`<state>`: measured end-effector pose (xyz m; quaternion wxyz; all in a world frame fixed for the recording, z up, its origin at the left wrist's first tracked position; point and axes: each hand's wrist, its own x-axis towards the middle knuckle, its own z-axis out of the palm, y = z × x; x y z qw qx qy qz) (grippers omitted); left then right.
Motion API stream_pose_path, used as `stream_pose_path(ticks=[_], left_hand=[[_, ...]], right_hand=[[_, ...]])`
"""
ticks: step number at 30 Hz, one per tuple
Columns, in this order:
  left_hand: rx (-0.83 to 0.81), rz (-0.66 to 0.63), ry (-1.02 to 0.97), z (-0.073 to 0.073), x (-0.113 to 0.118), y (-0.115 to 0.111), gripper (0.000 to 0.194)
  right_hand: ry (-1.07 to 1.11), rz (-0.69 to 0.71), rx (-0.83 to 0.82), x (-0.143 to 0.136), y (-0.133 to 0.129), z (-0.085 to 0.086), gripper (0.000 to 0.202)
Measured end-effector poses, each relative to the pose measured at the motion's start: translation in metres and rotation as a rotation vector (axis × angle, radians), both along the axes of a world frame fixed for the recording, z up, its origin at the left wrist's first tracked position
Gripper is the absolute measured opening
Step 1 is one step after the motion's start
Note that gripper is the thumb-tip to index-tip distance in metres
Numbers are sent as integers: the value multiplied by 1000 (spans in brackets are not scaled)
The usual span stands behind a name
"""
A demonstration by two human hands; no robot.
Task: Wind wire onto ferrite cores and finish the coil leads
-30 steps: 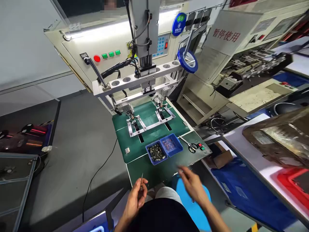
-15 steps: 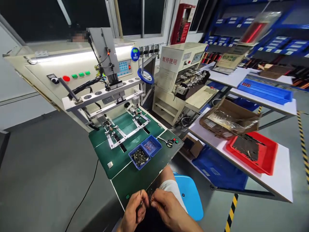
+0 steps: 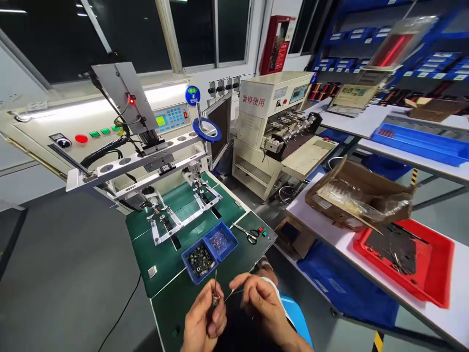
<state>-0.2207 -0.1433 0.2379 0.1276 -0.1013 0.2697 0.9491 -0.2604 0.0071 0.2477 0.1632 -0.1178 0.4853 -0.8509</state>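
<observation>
At the bottom centre, my left hand (image 3: 205,315) is closed around a small metal part (image 3: 215,297), with a thin rod sticking up from it. My right hand (image 3: 262,303) is just to its right, apart from it, with the index finger stretched toward the left and the other fingers curled; a thin dark item shows by its fingers, too small to name. Beyond my hands, a blue bin of small ring-like parts (image 3: 200,260) stands beside a blue bin of thin copper-coloured pieces (image 3: 219,242). Scissors (image 3: 249,234) lie to their right on the green table (image 3: 194,305).
A winding machine (image 3: 166,159) with metal arms stands over the table's far part. On the right, a white bench (image 3: 293,205) bears an open carton (image 3: 348,215) and a red tray (image 3: 436,274). A blue stool (image 3: 298,320) is at the lower right.
My hands have moved apart, and my right index finger has stretched out. The rod in my left hand now points upward. The view has shifted, with the machine lower and further left.
</observation>
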Motion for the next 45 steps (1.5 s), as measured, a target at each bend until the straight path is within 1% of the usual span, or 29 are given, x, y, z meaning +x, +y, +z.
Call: stream_pose_path(ticks=[2, 4, 5, 7, 8, 10, 12, 14, 15, 16, 19, 21, 25, 27, 28, 29, 31, 33, 35, 36, 37, 39, 42, 45], left_hand=[[-44, 43, -23, 6, -29, 25, 29], [-76, 85, -61, 11, -62, 56, 33], [-89, 101, -85, 14, -78, 72, 36], [-114, 129, -130, 18, -108, 104, 41], [-131, 144, -142, 20, -120, 118, 43], [-184, 185, -153, 22, -138, 141, 45], [-259, 278, -172, 23, -147, 152, 43], [-332, 349, -190, 24, -150, 154, 40], [-351, 354, -187, 24, -150, 152, 40], [-353, 334, -173, 25, -149, 149, 40], [-293, 203, -90, 32, -145, 137, 40], [-253, 158, -51, 39, -142, 129, 38], [-208, 154, -28, 49, -139, 118, 33], [-221, 163, -27, 52, -140, 114, 34], [-236, 173, -33, 54, -140, 113, 35], [-253, 189, -41, 55, -142, 112, 36], [-285, 236, -42, 57, -145, 110, 37], [-324, 285, -30, 57, -148, 108, 38], [-364, 316, -26, 53, -151, 105, 39], [-382, 321, -24, 50, -152, 103, 40], [-399, 325, -23, 47, -152, 101, 39], [-437, 349, -14, 38, -151, 96, 37], [-520, 415, 31, 28, -149, 93, 31], [-646, 446, 102, 26, -147, 94, 29]], right_hand=[[-53, -18, -49, -34, 21, -2, 37], [-45, 25, -90, -68, 46, 0, 36], [-8, 40, -87, -85, 59, 2, 37], [110, 47, -32, -113, 83, 9, 40], [163, 58, 4, -124, 93, 13, 41], [235, 129, 37, -139, 108, 20, 43], [278, 219, 14, -146, 114, 24, 43], [326, 245, -24, -149, 115, 25, 44], [333, 229, -33, -150, 114, 25, 46], [316, 202, -40, -153, 113, 25, 46], [175, 88, -73, -164, 109, 28, 44], [103, 22, -60, -173, 107, 33, 42], [11, -130, 7, -184, 102, 40, 44], [-49, -199, 16, -184, 99, 41, 46], [-60, -211, 36, -184, 98, 40, 46], [-47, -206, 75, -183, 96, 40, 48], [37, -152, 195, -181, 92, 40, 49], [152, -34, 337, -180, 89, 41, 47], [274, 105, 453, -179, 86, 43, 40], [335, 152, 494, -178, 85, 45, 35], [400, 168, 526, -178, 85, 47, 30], [525, 118, 569, -178, 83, 50, 22], [636, 15, 587, -181, 81, 53, 21], [656, 20, 575, -185, 81, 53, 19]])
